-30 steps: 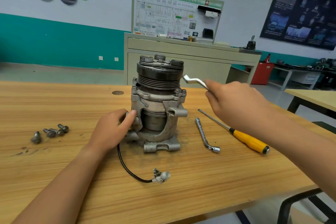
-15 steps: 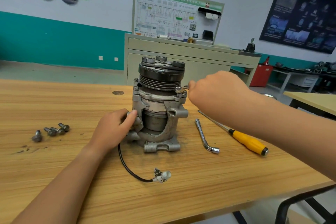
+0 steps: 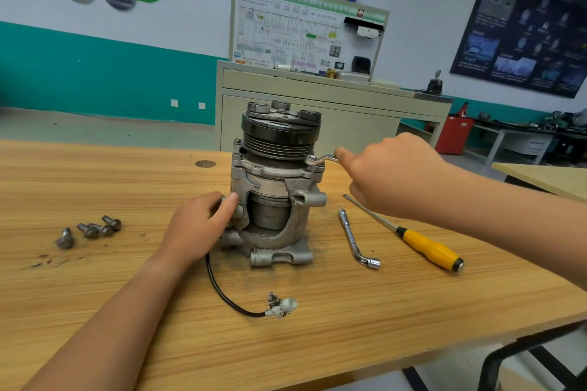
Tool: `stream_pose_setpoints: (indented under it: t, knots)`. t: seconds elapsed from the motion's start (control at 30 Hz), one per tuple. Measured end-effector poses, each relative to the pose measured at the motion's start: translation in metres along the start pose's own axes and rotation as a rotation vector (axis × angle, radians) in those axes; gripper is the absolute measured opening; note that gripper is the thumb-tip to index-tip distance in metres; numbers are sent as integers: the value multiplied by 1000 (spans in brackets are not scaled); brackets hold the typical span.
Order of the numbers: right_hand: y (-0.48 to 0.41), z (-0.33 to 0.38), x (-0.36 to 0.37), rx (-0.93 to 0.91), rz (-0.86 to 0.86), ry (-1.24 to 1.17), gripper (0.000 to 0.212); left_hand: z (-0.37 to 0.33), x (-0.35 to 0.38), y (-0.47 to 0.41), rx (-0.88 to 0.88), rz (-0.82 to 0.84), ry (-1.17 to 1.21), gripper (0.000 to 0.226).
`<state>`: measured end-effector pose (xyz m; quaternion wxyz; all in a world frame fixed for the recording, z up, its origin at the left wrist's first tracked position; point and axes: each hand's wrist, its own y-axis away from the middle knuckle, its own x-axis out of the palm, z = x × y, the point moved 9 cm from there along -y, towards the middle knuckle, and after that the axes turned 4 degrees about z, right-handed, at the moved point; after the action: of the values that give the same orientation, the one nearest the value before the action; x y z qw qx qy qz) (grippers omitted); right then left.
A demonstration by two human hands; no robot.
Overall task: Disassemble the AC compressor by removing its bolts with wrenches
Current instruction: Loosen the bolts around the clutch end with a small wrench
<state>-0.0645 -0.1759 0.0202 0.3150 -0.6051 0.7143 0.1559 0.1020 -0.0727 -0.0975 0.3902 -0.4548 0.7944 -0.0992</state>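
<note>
Wooden worktop [image 3: 349, 343] carries the upright compressor [image 3: 276, 187] — left hand [image 3: 200, 225] curled against its housing, right hand [image 3: 384, 174] gripping a wrench [image 3: 320, 159] seated on a flange bolt.

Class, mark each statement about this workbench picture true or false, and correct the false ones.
1. The right hand holds a wrench at the upper flange of the compressor. True.
2. The left hand lies flat on the table, clear of the compressor. False: it grips the compressor's left side.
3. Loose bolts lie on the table left of the compressor. True.
4. The yellow-handled screwdriver is held in a hand. False: it lies on the table right of the compressor, beside an L-shaped socket wrench.
5. The compressor lies on its side. False: it stands upright, pulley on top.
</note>
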Motion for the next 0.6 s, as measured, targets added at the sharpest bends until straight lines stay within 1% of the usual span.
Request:
stream_pose_setpoints:
  t: [0.13, 0.17, 0.23, 0.3, 0.37, 0.47, 0.5, 0.6]
  knots:
    - [-7, -9, 6, 40, -37, 20, 39, 0, 0, 0, -2, 1, -4, 64]
    - [-12, -12, 8, 50, -43, 34, 38, 0, 0, 0, -3, 3, -4, 64]
    - [-21, -17, 15, 64, -66, -3, 29, 0, 1, -1, -6, 8, -1, 65]
    - [-30, -20, 24, 87, -122, -106, 26, 0, 1, -1, -6, 13, 7, 66]
    - [-40, -18, 31, 114, -213, -215, 31, 1, 1, -2, -9, 16, 14, 67]
    - [-49, -15, 27, 168, -446, -332, 26, 0, 1, -2, -4, 24, 10, 66]
    - [-51, -12, 24, 164, -476, -346, 23, 0, 1, -2, -2, 27, 7, 65]
    - [-55, -11, 27, 124, -447, -365, 23, 0, 0, -3, 5, 21, -4, 64]
